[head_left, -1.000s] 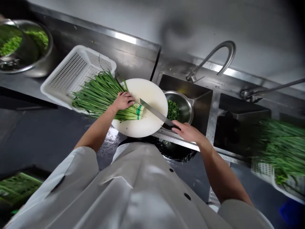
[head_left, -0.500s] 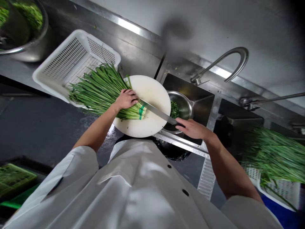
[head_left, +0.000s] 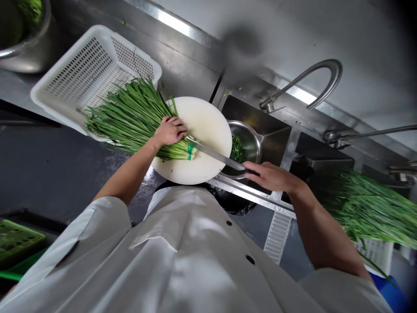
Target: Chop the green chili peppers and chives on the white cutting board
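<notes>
A thick bunch of garlic chives [head_left: 130,115] lies across a round white cutting board [head_left: 211,117], its leafy ends reaching over a white basket. Green tape [head_left: 190,151] binds the pale stem ends. My left hand [head_left: 171,130] presses on the bunch near those stems, its fingers curled over them. In my right hand [head_left: 270,176] is the handle of a long kitchen knife [head_left: 221,157]. The blade slants over the board, its far end at the stems close to my left fingers. How deep the edge sits in the stems cannot be made out.
A white perforated basket [head_left: 73,65] stands left of the board. Right of it, a steel bowl [head_left: 254,134] with chopped greens [head_left: 236,148] sits in the sink under a curved faucet [head_left: 337,76]. More long chives [head_left: 381,211] lie at far right; a steel pot [head_left: 35,58] stands far left.
The whole view has shifted slightly. My right hand and the knife have moved a little to the right relative to the board; my left hand keeps its place on the chives.
</notes>
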A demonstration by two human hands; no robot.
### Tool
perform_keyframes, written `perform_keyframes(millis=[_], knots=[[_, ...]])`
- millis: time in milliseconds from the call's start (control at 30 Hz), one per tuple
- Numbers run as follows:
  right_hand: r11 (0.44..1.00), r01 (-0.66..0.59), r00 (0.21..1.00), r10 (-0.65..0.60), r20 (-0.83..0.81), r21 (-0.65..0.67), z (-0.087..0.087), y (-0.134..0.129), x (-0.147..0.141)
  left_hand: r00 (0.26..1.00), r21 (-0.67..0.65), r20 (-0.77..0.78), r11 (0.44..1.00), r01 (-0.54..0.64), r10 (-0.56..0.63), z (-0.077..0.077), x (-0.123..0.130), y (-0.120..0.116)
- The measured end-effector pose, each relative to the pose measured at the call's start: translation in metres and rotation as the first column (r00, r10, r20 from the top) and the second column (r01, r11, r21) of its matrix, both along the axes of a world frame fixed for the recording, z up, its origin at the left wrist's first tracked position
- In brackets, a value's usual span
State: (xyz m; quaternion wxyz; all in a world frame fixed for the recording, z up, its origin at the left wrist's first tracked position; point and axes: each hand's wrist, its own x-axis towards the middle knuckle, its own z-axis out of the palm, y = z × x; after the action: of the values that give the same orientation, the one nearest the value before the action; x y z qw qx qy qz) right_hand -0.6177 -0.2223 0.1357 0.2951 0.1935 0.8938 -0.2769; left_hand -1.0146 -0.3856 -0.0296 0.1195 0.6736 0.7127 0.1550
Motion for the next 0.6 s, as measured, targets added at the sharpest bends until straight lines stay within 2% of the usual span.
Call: perform_keyframes(millis=[167,300,433,600], knots=[[0.999,-0.037,0.999,0.037,-0.002,-0.017,-0.010,0.002,-0.014,1.000,0.015,0.003,1.000,-0.005,0.005,-0.003,0.001,0.000],[0.999,-0.036,0.999,0.034,-0.031,-0.035,-0.012,0.005,-0.022,1.000,0.010,0.004,1.000,-0.014,0.014,-0.005,0.000,0.000],[0.998,-0.050,0.999,0.050,0.015,-0.037,-0.006,0.008,-0.015,1.000,0.005,-0.008,1.000,-0.008,0.008,-0.004,0.001,0.000],[0.999,-0.047,0.999,0.047,0.011,-0.010,0.010,0.011,0.005,1.000,-0.007,-0.022,1.000,-0.007,0.007,-0.002,0.002,0.000]])
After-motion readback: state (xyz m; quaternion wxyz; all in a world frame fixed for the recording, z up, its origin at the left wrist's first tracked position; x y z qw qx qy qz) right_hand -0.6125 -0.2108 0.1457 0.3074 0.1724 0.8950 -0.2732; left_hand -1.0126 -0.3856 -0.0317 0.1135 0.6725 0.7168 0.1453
